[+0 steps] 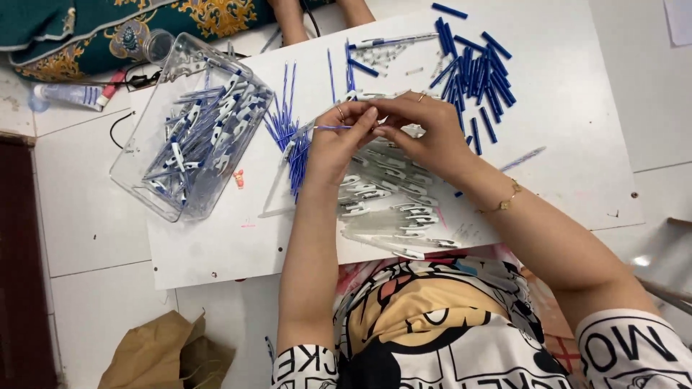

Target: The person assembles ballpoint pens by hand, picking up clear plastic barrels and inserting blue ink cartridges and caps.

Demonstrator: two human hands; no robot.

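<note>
Two hands work over a white board serving as a desk, laid on pale floor tiles. At far left we note a dark strip of floor edge and, above it, patterned teal fabric. Below the desk lies crumpled brown paper. On the desk's left part sits a clear plastic bin holding assembled blue-and-white pens. Next come loose blue refills in a fan, then a heap of clear pen barrels with white clips, then blue caps at upper right.

We record the left hand and the right hand meeting above the barrel heap, fingertips touching. Between them is one thin blue refill, lying level, its left end poking out past the left hand; both grips are clenched on it.

Whether a barrel is also pinched there, we cannot tell: the fingers cover the joint. Another person's forearms are cut off at the top edge.
</note>
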